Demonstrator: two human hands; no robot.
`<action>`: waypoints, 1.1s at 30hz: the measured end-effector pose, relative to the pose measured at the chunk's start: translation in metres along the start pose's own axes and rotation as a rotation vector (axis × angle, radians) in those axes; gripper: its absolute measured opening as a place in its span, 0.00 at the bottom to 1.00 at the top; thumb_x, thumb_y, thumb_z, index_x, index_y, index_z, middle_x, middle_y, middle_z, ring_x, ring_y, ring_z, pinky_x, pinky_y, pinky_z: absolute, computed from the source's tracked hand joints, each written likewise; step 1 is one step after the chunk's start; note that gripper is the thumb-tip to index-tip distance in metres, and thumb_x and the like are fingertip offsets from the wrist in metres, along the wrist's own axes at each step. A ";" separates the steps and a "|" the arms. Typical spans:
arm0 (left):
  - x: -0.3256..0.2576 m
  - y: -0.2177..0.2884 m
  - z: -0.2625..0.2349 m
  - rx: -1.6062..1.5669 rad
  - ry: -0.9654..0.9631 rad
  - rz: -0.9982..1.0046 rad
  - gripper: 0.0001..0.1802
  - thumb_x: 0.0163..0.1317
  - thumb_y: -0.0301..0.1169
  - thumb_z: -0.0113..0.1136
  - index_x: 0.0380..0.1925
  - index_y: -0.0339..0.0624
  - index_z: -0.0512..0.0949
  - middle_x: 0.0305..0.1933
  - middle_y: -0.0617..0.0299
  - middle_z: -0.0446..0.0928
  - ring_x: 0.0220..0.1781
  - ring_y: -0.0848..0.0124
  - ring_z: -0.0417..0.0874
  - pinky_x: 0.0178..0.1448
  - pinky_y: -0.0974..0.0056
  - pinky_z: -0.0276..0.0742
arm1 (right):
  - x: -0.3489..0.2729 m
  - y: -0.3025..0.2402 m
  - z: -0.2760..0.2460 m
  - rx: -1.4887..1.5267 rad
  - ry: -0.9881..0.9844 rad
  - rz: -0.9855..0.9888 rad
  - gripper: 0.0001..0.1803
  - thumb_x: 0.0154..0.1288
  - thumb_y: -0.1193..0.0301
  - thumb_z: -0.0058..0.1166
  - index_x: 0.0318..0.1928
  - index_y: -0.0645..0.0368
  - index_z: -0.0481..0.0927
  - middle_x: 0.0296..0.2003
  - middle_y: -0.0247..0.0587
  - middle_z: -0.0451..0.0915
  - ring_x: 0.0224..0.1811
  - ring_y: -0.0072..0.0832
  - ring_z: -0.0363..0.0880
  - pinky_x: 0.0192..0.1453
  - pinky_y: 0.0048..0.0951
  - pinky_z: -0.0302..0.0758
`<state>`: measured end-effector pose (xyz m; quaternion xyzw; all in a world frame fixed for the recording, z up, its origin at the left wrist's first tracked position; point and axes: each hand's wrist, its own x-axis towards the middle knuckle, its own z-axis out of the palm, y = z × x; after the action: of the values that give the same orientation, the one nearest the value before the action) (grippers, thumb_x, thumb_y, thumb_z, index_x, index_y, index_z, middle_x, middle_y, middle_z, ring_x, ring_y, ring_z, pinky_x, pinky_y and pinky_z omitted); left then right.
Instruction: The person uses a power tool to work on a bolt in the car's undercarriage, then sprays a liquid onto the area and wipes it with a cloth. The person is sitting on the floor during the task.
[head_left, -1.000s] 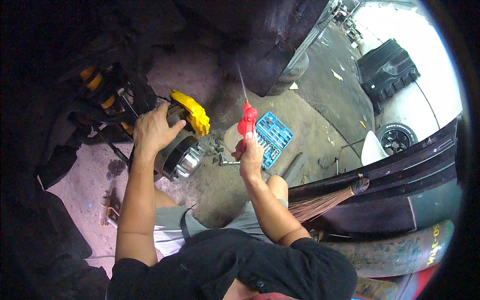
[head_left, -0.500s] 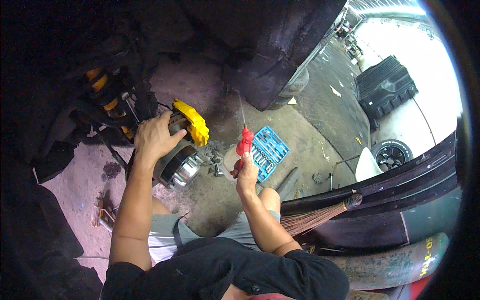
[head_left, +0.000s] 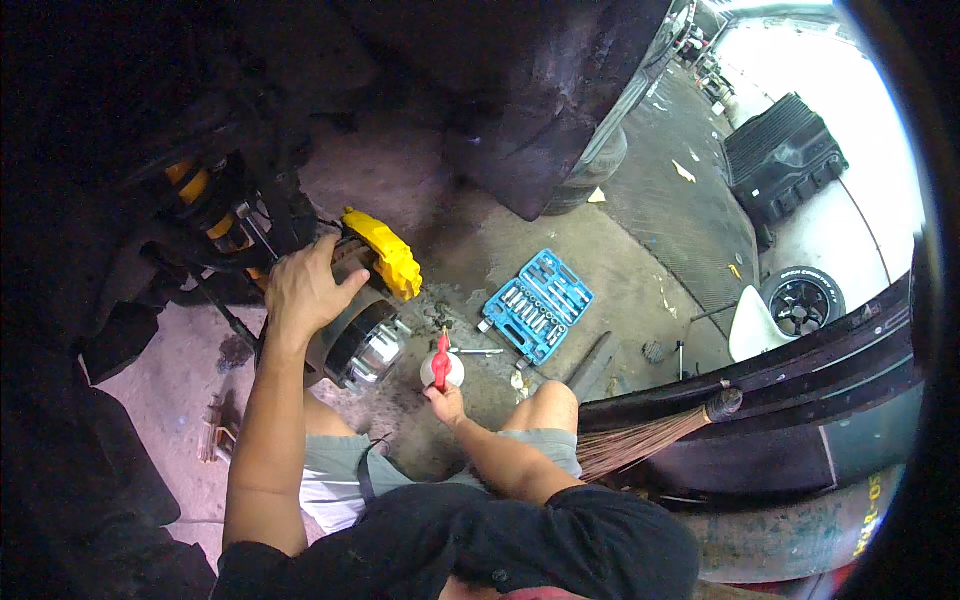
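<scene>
My left hand (head_left: 305,288) rests on top of the dark brake disc (head_left: 340,340), fingers stretched and thumb held apart. Just beyond it sits a yellow brake caliper (head_left: 385,255), and a shiny metal hub (head_left: 375,355) with studs faces right. My right hand (head_left: 446,404) is closed round the red trigger head of a spray bottle (head_left: 441,368) with a whitish body. Its nozzle points away from me, and the bottle is right of the hub, apart from it. Behind the bottle a metal hand tool (head_left: 478,351) lies on the floor.
An opened blue socket set (head_left: 540,305) lies right of the bottle. A broom (head_left: 650,435) and a gas cylinder (head_left: 790,540) are at the lower right. A wheel (head_left: 803,302) and black liner (head_left: 785,160) stand farther right. The dark wheel arch hangs overhead; a yellow-banded suspension strut (head_left: 200,195) is left.
My right hand has moved the spray bottle left and nearer to me, close to the hub. The thin stream at its nozzle no longer shows. My left hand stays on the disc.
</scene>
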<state>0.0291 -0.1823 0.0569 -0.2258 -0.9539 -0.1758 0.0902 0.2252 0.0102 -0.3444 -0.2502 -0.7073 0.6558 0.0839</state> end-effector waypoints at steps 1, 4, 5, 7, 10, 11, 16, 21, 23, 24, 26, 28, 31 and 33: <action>0.001 -0.001 0.000 0.002 0.013 0.003 0.39 0.56 0.54 0.68 0.61 0.40 0.75 0.52 0.43 0.83 0.54 0.46 0.83 0.59 0.48 0.77 | -0.007 0.004 0.005 -0.007 -0.019 -0.014 0.13 0.62 0.65 0.59 0.42 0.60 0.84 0.26 0.33 0.81 0.29 0.26 0.80 0.37 0.32 0.77; -0.001 0.003 0.000 0.018 0.005 -0.007 0.38 0.57 0.54 0.68 0.61 0.40 0.75 0.52 0.43 0.83 0.54 0.46 0.83 0.59 0.48 0.77 | -0.015 0.021 -0.005 -0.244 0.131 0.187 0.16 0.62 0.61 0.59 0.44 0.58 0.84 0.28 0.37 0.83 0.34 0.29 0.83 0.43 0.34 0.78; 0.000 0.006 -0.001 0.020 0.005 -0.016 0.38 0.57 0.54 0.68 0.61 0.40 0.75 0.52 0.43 0.83 0.54 0.46 0.83 0.59 0.48 0.77 | -0.007 0.023 -0.018 -0.460 -0.001 0.353 0.20 0.61 0.57 0.59 0.48 0.56 0.84 0.32 0.44 0.85 0.39 0.35 0.85 0.47 0.37 0.78; -0.002 0.007 -0.005 0.039 -0.029 -0.058 0.37 0.57 0.53 0.68 0.60 0.40 0.76 0.52 0.43 0.83 0.54 0.46 0.83 0.59 0.48 0.77 | 0.005 0.001 -0.052 -0.757 -0.454 0.234 0.21 0.60 0.56 0.58 0.49 0.55 0.85 0.34 0.47 0.87 0.40 0.40 0.85 0.47 0.41 0.78; 0.003 0.010 -0.004 0.011 -0.037 -0.051 0.37 0.56 0.54 0.68 0.60 0.41 0.76 0.51 0.42 0.83 0.53 0.46 0.83 0.59 0.47 0.77 | 0.074 -0.029 -0.124 -1.231 -0.770 0.231 0.22 0.59 0.55 0.57 0.49 0.54 0.86 0.42 0.51 0.87 0.42 0.46 0.86 0.46 0.47 0.79; 0.007 0.016 -0.003 -0.025 -0.031 -0.024 0.37 0.56 0.54 0.68 0.59 0.40 0.77 0.51 0.42 0.83 0.53 0.45 0.84 0.59 0.47 0.77 | 0.114 -0.034 -0.160 -1.234 -0.539 0.288 0.18 0.60 0.58 0.57 0.42 0.56 0.88 0.44 0.53 0.86 0.43 0.47 0.86 0.47 0.48 0.79; -0.002 -0.002 0.001 0.067 0.031 -0.034 0.38 0.55 0.55 0.68 0.59 0.40 0.77 0.50 0.42 0.84 0.51 0.44 0.84 0.58 0.46 0.78 | 0.226 -0.274 -0.072 -0.409 0.267 -0.354 0.34 0.72 0.46 0.49 0.25 0.67 0.81 0.21 0.48 0.81 0.26 0.39 0.83 0.35 0.41 0.75; 0.008 0.012 -0.003 0.027 0.009 -0.008 0.37 0.56 0.55 0.67 0.60 0.43 0.77 0.50 0.42 0.84 0.52 0.44 0.84 0.58 0.46 0.77 | 0.382 -0.313 -0.033 0.178 0.470 -0.184 0.33 0.75 0.44 0.49 0.36 0.68 0.77 0.26 0.42 0.82 0.24 0.29 0.81 0.29 0.32 0.79; 0.012 0.021 -0.004 -0.001 0.011 0.027 0.37 0.57 0.55 0.67 0.58 0.39 0.77 0.49 0.41 0.84 0.52 0.45 0.85 0.58 0.47 0.78 | 0.428 -0.318 -0.050 0.181 0.595 -0.193 0.35 0.75 0.42 0.47 0.35 0.69 0.78 0.27 0.45 0.82 0.26 0.32 0.83 0.31 0.34 0.80; 0.010 0.020 -0.005 0.001 0.007 0.020 0.37 0.57 0.54 0.66 0.58 0.37 0.77 0.49 0.40 0.84 0.52 0.46 0.85 0.59 0.48 0.78 | 0.438 -0.322 -0.043 0.157 0.622 -0.220 0.37 0.75 0.41 0.45 0.36 0.70 0.79 0.28 0.47 0.83 0.27 0.35 0.83 0.33 0.36 0.81; 0.011 0.021 -0.006 0.009 0.013 0.031 0.37 0.57 0.54 0.66 0.58 0.37 0.77 0.49 0.40 0.84 0.51 0.46 0.85 0.58 0.47 0.79 | 0.444 -0.327 -0.042 0.016 0.690 -0.209 0.39 0.75 0.40 0.41 0.36 0.70 0.82 0.32 0.54 0.84 0.33 0.45 0.84 0.41 0.41 0.80; 0.000 0.002 -0.006 0.055 0.030 -0.020 0.37 0.57 0.54 0.66 0.58 0.37 0.77 0.49 0.40 0.84 0.51 0.46 0.85 0.58 0.47 0.79 | 0.410 -0.338 0.008 -0.224 0.673 -0.110 0.40 0.76 0.40 0.37 0.36 0.67 0.87 0.37 0.63 0.85 0.43 0.58 0.83 0.52 0.48 0.78; 0.000 0.001 -0.007 0.041 0.010 -0.036 0.37 0.57 0.55 0.67 0.58 0.38 0.77 0.48 0.41 0.84 0.51 0.46 0.85 0.58 0.47 0.79 | 0.383 -0.355 0.012 -0.267 0.680 -0.216 0.40 0.76 0.40 0.38 0.35 0.67 0.87 0.37 0.65 0.84 0.43 0.58 0.83 0.51 0.49 0.78; 0.003 0.007 -0.006 0.022 0.001 -0.026 0.37 0.56 0.55 0.67 0.58 0.39 0.77 0.48 0.41 0.84 0.51 0.46 0.86 0.58 0.47 0.79 | 0.385 -0.354 -0.002 -0.359 0.755 -0.314 0.40 0.75 0.40 0.41 0.36 0.69 0.86 0.37 0.66 0.84 0.43 0.59 0.83 0.51 0.49 0.77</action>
<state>0.0302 -0.1774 0.0657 -0.2122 -0.9586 -0.1665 0.0907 -0.1914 0.1850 -0.0816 -0.3721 -0.7592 0.3646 0.3901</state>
